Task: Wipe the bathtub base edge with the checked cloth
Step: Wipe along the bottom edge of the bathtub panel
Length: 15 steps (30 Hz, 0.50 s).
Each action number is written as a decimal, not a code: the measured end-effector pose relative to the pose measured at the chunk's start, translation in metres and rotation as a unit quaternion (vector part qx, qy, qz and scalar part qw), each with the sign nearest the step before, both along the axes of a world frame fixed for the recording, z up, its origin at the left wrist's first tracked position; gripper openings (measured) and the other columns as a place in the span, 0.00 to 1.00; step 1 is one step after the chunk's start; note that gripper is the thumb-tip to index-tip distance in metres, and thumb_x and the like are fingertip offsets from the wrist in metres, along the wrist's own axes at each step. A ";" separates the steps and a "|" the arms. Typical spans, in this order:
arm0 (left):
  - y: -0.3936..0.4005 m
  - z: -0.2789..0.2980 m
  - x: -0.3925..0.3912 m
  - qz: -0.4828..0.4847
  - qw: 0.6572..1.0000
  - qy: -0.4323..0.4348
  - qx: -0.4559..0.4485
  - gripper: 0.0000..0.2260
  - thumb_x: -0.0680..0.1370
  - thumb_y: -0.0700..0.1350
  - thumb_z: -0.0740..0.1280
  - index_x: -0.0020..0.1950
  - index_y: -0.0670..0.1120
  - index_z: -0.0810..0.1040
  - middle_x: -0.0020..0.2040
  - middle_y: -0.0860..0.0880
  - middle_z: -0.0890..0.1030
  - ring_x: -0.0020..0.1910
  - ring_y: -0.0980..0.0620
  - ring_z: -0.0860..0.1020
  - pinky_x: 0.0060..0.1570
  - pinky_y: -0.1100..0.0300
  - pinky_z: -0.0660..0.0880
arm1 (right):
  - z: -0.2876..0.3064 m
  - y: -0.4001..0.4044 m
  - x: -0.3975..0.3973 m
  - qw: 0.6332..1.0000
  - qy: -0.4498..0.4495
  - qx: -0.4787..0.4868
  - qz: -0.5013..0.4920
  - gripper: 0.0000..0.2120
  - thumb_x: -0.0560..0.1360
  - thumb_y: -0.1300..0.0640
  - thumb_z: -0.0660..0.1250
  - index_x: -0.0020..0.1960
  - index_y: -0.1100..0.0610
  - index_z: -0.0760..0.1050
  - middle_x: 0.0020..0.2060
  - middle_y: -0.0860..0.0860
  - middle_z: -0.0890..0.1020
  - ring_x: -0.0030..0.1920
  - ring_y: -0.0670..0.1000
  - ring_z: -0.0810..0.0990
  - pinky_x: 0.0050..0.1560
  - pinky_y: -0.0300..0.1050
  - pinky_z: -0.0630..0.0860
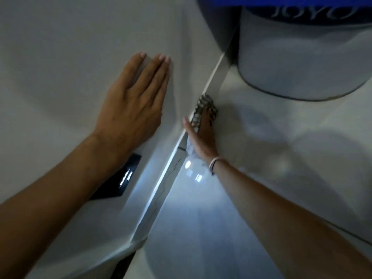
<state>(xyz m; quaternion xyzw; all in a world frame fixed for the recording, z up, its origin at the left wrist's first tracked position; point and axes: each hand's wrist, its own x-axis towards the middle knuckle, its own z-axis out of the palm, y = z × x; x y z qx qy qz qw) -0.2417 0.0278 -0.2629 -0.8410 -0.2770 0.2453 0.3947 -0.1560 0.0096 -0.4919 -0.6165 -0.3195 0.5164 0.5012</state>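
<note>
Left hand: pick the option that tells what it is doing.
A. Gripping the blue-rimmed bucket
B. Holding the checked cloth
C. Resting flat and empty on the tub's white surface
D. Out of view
C: the left hand lies flat with fingers stretched out and holds nothing, while the cloth is under the right hand at the base edge.

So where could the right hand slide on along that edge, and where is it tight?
The right hand presses the checked cloth against the tub's base edge. Ahead, the strip is bare only up to the bucket, where it gets crowded. Behind the wrist, the glossy floor is open. The left hand lies flat on the tub side, bare all round it.
</note>
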 end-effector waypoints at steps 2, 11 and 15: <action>-0.040 -0.002 -0.035 0.025 0.997 -0.078 0.010 0.30 0.85 0.45 0.55 0.83 0.30 0.53 0.84 0.33 0.55 0.83 0.37 0.55 0.83 0.41 0.45 | 0.003 -0.065 -0.062 1.000 -0.029 0.006 0.007 0.43 0.79 0.37 0.67 0.84 0.54 0.54 0.82 0.57 0.65 0.82 0.56 0.65 0.82 0.56 0.64; -0.151 -0.009 -0.138 0.073 0.986 -0.113 0.096 0.39 0.84 0.59 0.64 0.83 0.33 0.57 0.83 0.36 0.61 0.82 0.39 0.61 0.82 0.45 0.52 | 0.000 -0.245 -0.192 0.967 -0.035 0.000 0.251 0.56 0.75 0.23 0.60 0.85 0.55 0.39 0.86 0.51 0.40 0.87 0.50 0.45 0.86 0.55 0.53; -0.150 -0.015 -0.139 0.072 0.984 -0.100 0.127 0.38 0.86 0.60 0.59 0.84 0.33 0.54 0.83 0.36 0.58 0.82 0.40 0.58 0.82 0.45 0.48 | 0.004 -0.153 -0.149 0.994 -0.063 -0.027 0.089 0.56 0.73 0.20 0.54 0.85 0.53 0.38 0.87 0.53 0.47 0.86 0.51 0.51 0.86 0.55 0.56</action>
